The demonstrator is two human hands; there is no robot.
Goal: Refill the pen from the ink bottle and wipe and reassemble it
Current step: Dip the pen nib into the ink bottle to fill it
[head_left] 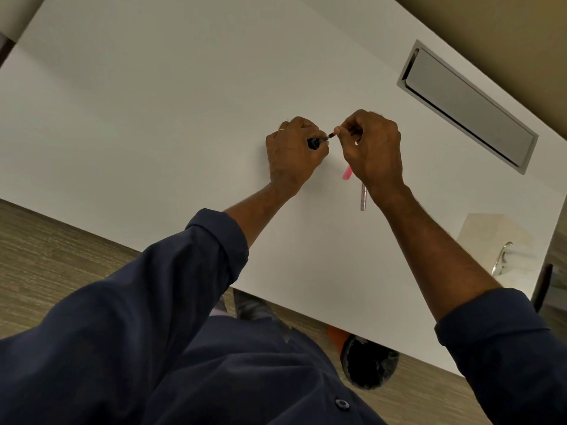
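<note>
My left hand grips a small dark piece with a round black end, either the ink bottle or a pen part; I cannot tell which. My right hand pinches a thin dark reddish pen part and holds its tip against that black piece. Both hands hover just over the white table. A pink pen piece lies on the table below my right hand. A pale pink patterned barrel lies beside my right wrist, its upper end hidden.
A grey metal cable hatch is set into the table at the back right. The table's near edge runs diagonally over a wood-pattern floor. A pale cabinet with a metal handle stands at the right.
</note>
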